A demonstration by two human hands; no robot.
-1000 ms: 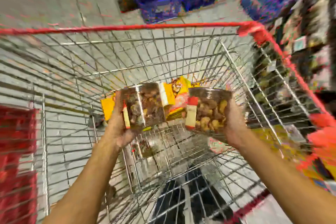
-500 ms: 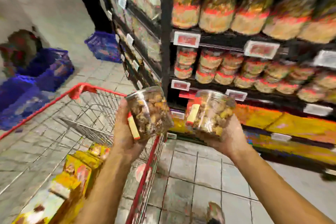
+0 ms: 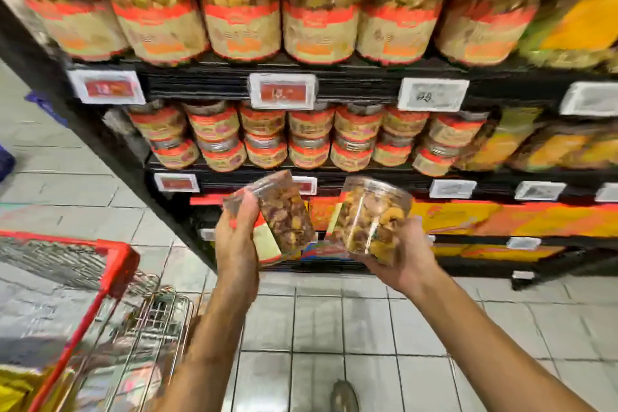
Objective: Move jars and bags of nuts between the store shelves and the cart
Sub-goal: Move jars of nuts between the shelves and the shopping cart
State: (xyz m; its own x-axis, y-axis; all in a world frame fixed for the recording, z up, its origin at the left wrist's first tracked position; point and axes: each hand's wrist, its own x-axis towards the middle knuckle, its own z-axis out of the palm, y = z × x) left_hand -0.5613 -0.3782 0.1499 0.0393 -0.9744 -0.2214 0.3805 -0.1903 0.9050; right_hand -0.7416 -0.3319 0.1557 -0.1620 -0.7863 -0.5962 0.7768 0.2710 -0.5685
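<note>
My left hand [image 3: 235, 237] grips a clear jar of dark mixed nuts [image 3: 284, 217], tilted, with a red and cream label strip. A second clear jar of lighter nuts [image 3: 371, 217] sits in my right hand [image 3: 401, 264], held from below. Both jars hang in front of the lower shelf edge [image 3: 368, 177]. The shelf behind holds stacked small jars [image 3: 311, 137] with red and beige labels. Large jars [image 3: 321, 10] fill the shelf above. The wire cart [image 3: 110, 264] with red trim stands at the lower left, with yellow bags [image 3: 13, 388] inside.
Price tags [image 3: 282, 90] line the black shelf edges. Yellow and orange bags [image 3: 501, 221] fill the bottom shelf and the right side. Grey floor tiles [image 3: 334, 328] lie between me and the shelves. A shoe tip [image 3: 344, 395] shows at the bottom. A blue basket [image 3: 5, 160] sits far left.
The view swung from the cart to the shelves. Both jars came up out of the cart and now sit closer to the shelf, the left one tilted more.
</note>
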